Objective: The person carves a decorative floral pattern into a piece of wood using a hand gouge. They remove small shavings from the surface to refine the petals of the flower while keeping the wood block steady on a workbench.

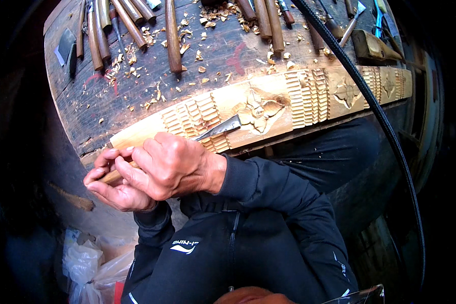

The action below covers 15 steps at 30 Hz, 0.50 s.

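A pale wooden board point(258, 89) lies along the table's near edge, carved with flower reliefs and bands of ridged notches. My left hand point(114, 192) is closed round the rear of a wooden-handled chisel point(215, 130) at the lower left. My right hand point(172, 167) grips the same chisel farther forward, covering much of its handle and part of my left hand. The flat steel blade points up and to the right, its end over the board beside the left flower relief point(258, 111). Whether the edge touches the wood I cannot tell.
Several wooden-handled tools point(173, 45) lie along the back of the worn table point(91, 96) among shavings point(200, 69). A wooden mallet point(370, 45) rests at right. A black braided cable point(359, 81) crosses the view on the right. Plastic bags point(83, 266) sit at lower left.
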{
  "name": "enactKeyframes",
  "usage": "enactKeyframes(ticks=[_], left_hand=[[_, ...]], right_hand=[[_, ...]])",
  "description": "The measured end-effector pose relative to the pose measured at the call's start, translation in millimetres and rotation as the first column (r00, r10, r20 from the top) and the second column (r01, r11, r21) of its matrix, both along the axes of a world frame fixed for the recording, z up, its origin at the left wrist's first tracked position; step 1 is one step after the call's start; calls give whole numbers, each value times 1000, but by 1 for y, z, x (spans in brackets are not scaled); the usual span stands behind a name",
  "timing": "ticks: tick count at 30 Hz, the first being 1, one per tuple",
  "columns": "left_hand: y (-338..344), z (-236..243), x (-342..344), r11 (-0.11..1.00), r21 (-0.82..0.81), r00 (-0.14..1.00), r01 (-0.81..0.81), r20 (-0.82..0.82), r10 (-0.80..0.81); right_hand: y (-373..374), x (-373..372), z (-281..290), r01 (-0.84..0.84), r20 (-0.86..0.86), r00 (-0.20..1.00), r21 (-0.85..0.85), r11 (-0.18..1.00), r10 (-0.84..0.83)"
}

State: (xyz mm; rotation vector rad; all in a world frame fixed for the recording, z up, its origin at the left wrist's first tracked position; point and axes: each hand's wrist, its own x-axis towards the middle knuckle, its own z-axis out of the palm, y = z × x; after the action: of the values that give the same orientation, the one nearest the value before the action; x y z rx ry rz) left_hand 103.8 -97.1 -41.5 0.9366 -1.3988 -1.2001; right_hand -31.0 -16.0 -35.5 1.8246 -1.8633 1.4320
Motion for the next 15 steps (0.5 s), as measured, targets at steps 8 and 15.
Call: enactKeyframes(ticks=[8, 15], left_hand=[[3, 10, -15, 996, 14, 984, -89, 157, 86], [2, 11, -16, 997, 26, 978, -67, 202, 61]], right_hand=[[1, -2, -1, -6, 8, 1000, 42, 999, 6], [4, -7, 2, -10, -10, 1000, 81, 997, 11]])
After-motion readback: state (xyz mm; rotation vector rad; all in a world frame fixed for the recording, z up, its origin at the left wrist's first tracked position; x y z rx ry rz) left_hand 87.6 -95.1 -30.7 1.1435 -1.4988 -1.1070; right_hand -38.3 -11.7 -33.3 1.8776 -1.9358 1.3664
